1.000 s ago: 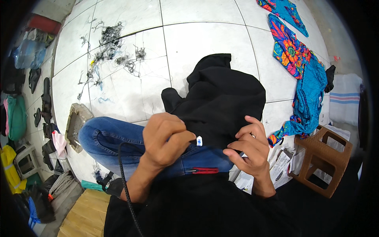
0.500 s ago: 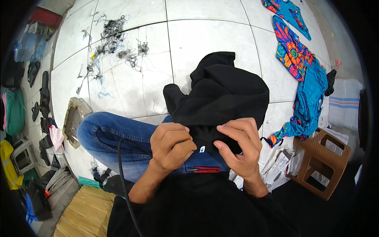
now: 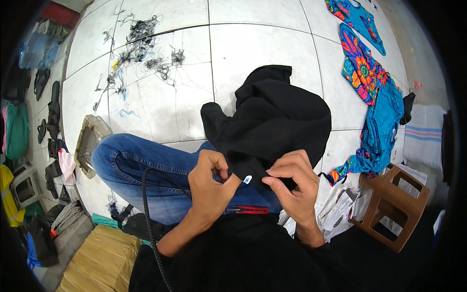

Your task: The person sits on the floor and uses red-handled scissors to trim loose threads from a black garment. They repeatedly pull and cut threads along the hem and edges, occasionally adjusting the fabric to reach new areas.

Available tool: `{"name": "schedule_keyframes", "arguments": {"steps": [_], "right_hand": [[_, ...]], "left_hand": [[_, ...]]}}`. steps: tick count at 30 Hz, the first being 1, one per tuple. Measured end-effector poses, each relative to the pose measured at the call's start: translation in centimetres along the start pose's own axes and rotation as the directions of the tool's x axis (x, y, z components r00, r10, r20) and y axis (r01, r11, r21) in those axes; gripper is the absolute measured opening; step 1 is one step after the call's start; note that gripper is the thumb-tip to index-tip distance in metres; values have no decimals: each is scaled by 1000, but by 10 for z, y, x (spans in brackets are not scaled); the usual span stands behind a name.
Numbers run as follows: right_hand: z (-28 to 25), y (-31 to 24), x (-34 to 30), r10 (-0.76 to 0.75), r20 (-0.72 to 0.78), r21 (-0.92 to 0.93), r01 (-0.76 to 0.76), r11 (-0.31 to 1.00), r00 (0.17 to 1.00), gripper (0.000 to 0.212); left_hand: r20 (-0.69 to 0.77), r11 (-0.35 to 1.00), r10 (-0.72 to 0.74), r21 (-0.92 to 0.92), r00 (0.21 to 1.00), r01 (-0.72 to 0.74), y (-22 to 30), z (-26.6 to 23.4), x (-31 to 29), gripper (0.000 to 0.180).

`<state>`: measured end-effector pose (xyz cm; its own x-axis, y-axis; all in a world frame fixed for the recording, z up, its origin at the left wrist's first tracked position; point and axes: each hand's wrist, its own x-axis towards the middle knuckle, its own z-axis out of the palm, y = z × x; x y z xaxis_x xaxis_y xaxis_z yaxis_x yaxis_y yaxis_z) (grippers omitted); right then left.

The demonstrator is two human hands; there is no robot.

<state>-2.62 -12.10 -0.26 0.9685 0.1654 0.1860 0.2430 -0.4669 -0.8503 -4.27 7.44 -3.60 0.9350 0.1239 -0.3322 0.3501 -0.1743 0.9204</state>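
Both hands pinch the black garment's (image 3: 277, 121) near edge: left hand (image 3: 210, 184) and right hand (image 3: 291, 182) flank the small white tag (image 3: 247, 179), cloth stretching away over the knee.

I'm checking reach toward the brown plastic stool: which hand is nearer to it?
The right hand is nearer: it pinches the black garment just left of the brown plastic stool. The left hand grips the same hem farther left, beyond the small white tag.
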Motion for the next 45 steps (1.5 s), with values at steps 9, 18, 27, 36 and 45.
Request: {"name": "schedule_keyframes", "arguments": {"steps": [9, 18, 27, 36, 45], "right_hand": [[7, -1, 1, -62, 79, -84, 69, 994, 995, 24], [6, -2, -2, -25, 76, -63, 30, 998, 997, 25], [4, -2, -4, 6, 96, -56, 0, 998, 995, 22], [6, -2, 0, 42, 76, -36, -39, 999, 996, 15], [7, -1, 0, 60, 62, -34, -58, 998, 996, 14]], "left_hand": [[364, 407, -80, -838, 928, 364, -8, 7, 4, 42], [188, 739, -122, -638, 974, 216, -2, 6, 3, 27], [240, 803, -64, -564, 969, 193, -27, -3, 1, 29], [169, 823, -24, -557, 985, 116, -8, 1, 4, 25], [194, 845, -62, -512, 979, 155, -9, 0, 8, 20]]}}
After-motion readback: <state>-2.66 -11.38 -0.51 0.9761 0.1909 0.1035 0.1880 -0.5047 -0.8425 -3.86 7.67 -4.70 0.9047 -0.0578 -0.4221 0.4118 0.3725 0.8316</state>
